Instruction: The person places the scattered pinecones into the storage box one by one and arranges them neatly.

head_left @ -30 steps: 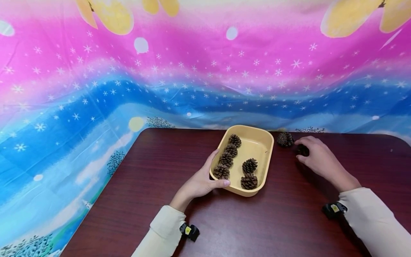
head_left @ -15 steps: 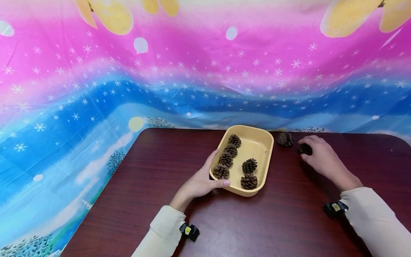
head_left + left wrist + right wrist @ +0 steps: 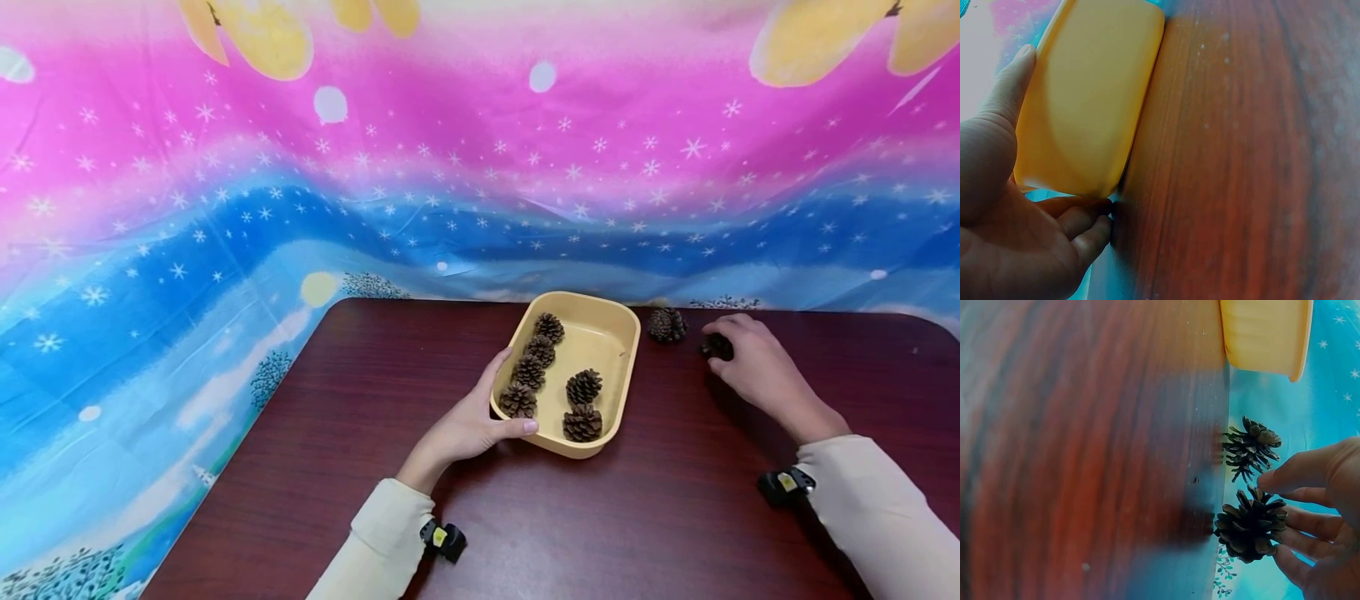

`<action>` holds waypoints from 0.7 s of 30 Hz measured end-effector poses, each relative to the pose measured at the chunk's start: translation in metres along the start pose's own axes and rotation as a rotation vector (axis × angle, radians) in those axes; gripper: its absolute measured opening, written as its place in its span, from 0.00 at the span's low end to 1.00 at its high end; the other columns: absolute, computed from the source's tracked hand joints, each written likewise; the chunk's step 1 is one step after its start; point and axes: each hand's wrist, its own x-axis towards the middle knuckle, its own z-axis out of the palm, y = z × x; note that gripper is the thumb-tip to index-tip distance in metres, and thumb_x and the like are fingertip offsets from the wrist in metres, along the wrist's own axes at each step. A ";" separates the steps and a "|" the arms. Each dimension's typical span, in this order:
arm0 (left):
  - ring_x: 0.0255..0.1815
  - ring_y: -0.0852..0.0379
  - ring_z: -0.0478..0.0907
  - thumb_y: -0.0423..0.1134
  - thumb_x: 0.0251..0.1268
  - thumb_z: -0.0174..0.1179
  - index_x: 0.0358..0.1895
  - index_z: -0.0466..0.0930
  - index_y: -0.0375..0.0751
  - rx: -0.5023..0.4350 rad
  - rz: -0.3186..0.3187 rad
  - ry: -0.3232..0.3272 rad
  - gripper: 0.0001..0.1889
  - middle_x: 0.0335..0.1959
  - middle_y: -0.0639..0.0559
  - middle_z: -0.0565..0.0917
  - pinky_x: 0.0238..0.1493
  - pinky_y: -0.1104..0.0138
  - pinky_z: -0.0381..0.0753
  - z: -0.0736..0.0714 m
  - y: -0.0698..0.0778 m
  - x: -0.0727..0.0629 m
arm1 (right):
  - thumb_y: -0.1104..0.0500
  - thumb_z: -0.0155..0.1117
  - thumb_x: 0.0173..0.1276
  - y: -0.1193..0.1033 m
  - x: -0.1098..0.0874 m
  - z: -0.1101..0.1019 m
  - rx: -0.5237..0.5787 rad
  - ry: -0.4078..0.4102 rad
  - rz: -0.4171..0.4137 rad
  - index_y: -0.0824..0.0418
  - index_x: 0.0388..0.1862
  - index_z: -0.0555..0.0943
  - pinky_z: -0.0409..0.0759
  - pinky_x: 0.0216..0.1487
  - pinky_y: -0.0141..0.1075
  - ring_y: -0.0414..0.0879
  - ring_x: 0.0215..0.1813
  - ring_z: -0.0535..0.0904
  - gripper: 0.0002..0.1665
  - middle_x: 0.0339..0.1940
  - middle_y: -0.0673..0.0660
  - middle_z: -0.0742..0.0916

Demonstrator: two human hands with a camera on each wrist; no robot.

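Observation:
A yellow rectangular tub (image 3: 573, 446) stands at the table's far side, with several pine cones (image 3: 528, 372) lined along its left wall and two more (image 3: 583, 387) near its right wall. My left hand (image 3: 476, 421) grips the tub's near left corner, thumb over the rim; in the left wrist view its other fingers (image 3: 1088, 234) curl at the tub's lower end. My right hand (image 3: 761, 367) holds a pine cone (image 3: 1250, 525) between thumb and fingertips, low over the table; whether it touches the wood I cannot tell. Another pine cone (image 3: 667, 325) lies between the tub and that hand.
The dark red wooden table (image 3: 495, 525) has its far edge close behind the tub and cones. A printed snowflake cloth (image 3: 480, 167) hangs behind the table and down its left side.
My right hand has shifted slightly to the right with its pine cone, away from the cone by the tub. The left hand and tub have stayed put.

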 end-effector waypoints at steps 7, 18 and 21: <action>0.81 0.40 0.61 0.54 0.61 0.75 0.86 0.39 0.70 -0.001 0.004 0.000 0.59 0.85 0.41 0.58 0.81 0.42 0.60 0.000 -0.001 0.000 | 0.71 0.69 0.64 0.003 -0.001 -0.002 -0.004 0.019 0.029 0.78 0.60 0.77 0.68 0.60 0.72 0.77 0.61 0.68 0.26 0.61 0.79 0.74; 0.81 0.40 0.62 0.53 0.62 0.75 0.86 0.39 0.71 -0.010 0.005 0.002 0.59 0.84 0.41 0.59 0.81 0.42 0.61 0.000 -0.001 0.001 | 0.71 0.68 0.66 0.006 -0.006 -0.005 0.004 0.019 0.104 0.78 0.62 0.75 0.71 0.54 0.71 0.77 0.57 0.70 0.26 0.62 0.80 0.69; 0.81 0.40 0.62 0.54 0.61 0.76 0.86 0.39 0.71 -0.011 0.002 0.003 0.59 0.84 0.41 0.59 0.80 0.42 0.61 0.001 -0.001 0.000 | 0.71 0.68 0.66 0.008 -0.007 -0.006 0.012 0.027 0.105 0.77 0.60 0.76 0.71 0.52 0.71 0.77 0.55 0.71 0.24 0.62 0.81 0.69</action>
